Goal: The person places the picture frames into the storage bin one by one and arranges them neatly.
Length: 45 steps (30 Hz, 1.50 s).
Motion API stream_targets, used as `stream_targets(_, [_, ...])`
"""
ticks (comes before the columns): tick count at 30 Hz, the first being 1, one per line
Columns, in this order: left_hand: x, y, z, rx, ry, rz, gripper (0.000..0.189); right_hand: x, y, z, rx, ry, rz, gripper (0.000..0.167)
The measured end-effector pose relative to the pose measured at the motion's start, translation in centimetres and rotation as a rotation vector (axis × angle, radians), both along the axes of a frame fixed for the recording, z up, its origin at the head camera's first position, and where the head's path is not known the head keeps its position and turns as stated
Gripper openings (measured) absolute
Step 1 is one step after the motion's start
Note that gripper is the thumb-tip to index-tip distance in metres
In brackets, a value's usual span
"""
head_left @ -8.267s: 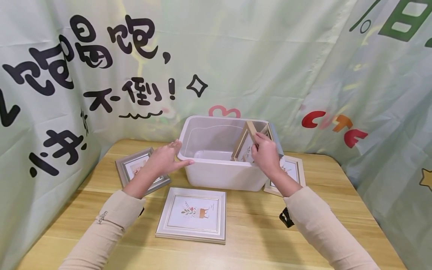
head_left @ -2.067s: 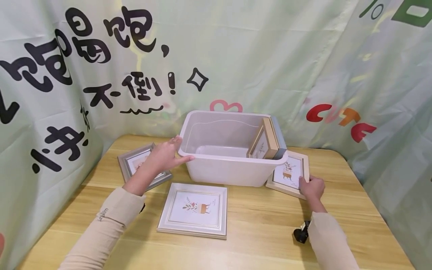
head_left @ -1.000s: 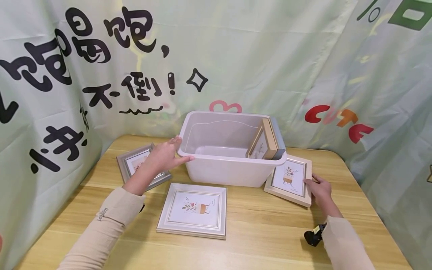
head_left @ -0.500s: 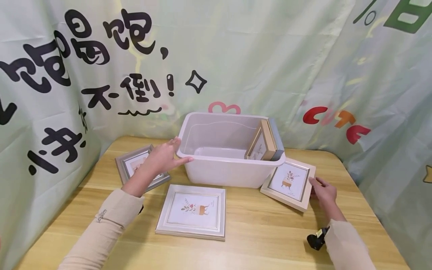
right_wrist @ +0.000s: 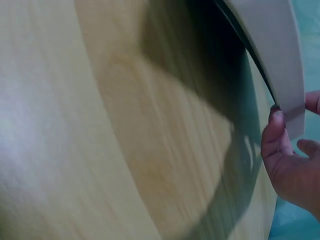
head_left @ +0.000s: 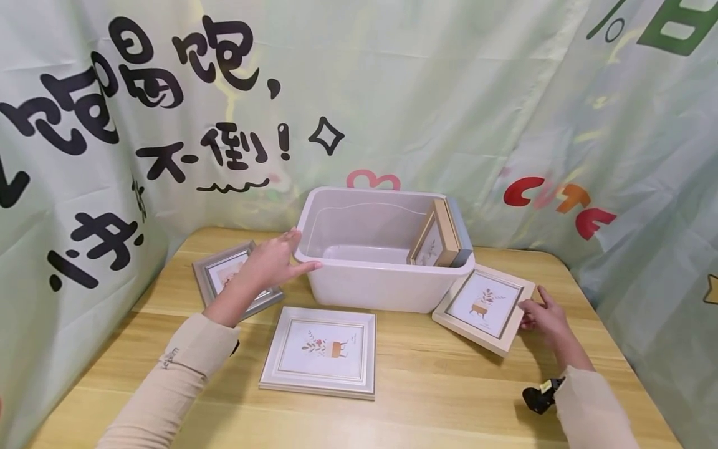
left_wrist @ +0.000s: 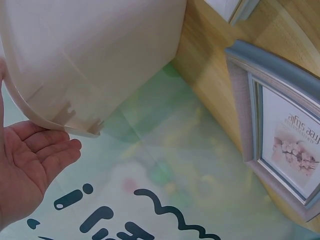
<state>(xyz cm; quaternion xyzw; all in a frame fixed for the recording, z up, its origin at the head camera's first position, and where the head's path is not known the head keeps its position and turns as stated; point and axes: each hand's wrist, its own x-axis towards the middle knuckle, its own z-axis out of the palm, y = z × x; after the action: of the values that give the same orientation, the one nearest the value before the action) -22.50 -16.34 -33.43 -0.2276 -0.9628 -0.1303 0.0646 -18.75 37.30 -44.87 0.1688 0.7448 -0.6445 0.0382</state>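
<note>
My right hand [head_left: 546,318] pinches the right edge of a light wood picture frame [head_left: 457,312] with a potted-plant print. In the right wrist view that frame's edge [right_wrist: 280,55] is lifted off the table, fingers below and above it. My left hand [head_left: 273,262] rests on the left front corner of a pale plastic bin [head_left: 370,290], its thumb stretched along the front rim. From the left wrist view, its fingertips [left_wrist: 62,150] touch beneath the rim. Inside the bin, a wooden picture frame [head_left: 447,236] stands against the right end, beside a blue-grey one [head_left: 461,227].
A silver-white picture frame [head_left: 320,388] lies flat in front of the bin. Left of it lies a grey picture frame [head_left: 207,280], partly covered by my left arm. The wooden table [head_left: 426,399] backs onto a printed curtain [head_left: 437,112].
Earlier my right hand lowered a wooden frame into the bin. Since then it has taken the right-hand frame's edge, drawn it rightward and forward, and raised it. The left hand stays put.
</note>
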Motion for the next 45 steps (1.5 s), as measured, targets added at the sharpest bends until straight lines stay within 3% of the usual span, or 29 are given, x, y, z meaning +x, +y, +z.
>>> stream_targets(4, [0.0,0.0,0.0,0.000,-0.004,0.000,0.083,0.3,0.5,0.2,-0.124,0.001,0.073,0.092])
stream_targets(12, [0.0,0.0,-0.1,-0.001,-0.017,0.005,0.084,0.8,1.3,0.0,-0.153,0.014,0.104,0.088])
stream_targets(19, [0.0,0.0,0.0,-0.003,-0.001,-0.003,0.082,1.1,1.4,0.0,-0.157,0.037,0.022,0.039])
stream_targets(26, [0.0,0.0,-0.1,-0.007,0.008,-0.004,0.082,1.2,0.8,0.5,-0.091,0.067,-0.132,0.030])
stream_targets(31, [0.1,0.0,0.0,-0.010,0.002,0.002,0.081,1.0,0.0,1.1,-0.141,0.086,-0.289,0.025])
stream_targets(35, [0.2,-0.1,0.2,-0.013,-0.013,0.010,0.083,1.0,-0.4,1.8,-0.196,0.117,-0.350,0.021])
stream_targets(38, [0.1,-0.1,0.1,-0.017,-0.010,0.006,0.082,1.3,-0.2,2.4,-0.211,0.174,-0.302,0.031])
stream_targets(41, [0.0,-0.1,0.1,-0.019,-0.006,0.001,0.083,1.7,0.3,3.1,-0.210,0.240,-0.197,0.046])
stream_targets(45, [-0.1,0.0,0.1,-0.016,-0.008,0.000,0.083,1.9,0.9,4.1,-0.141,0.289,-0.067,0.053])
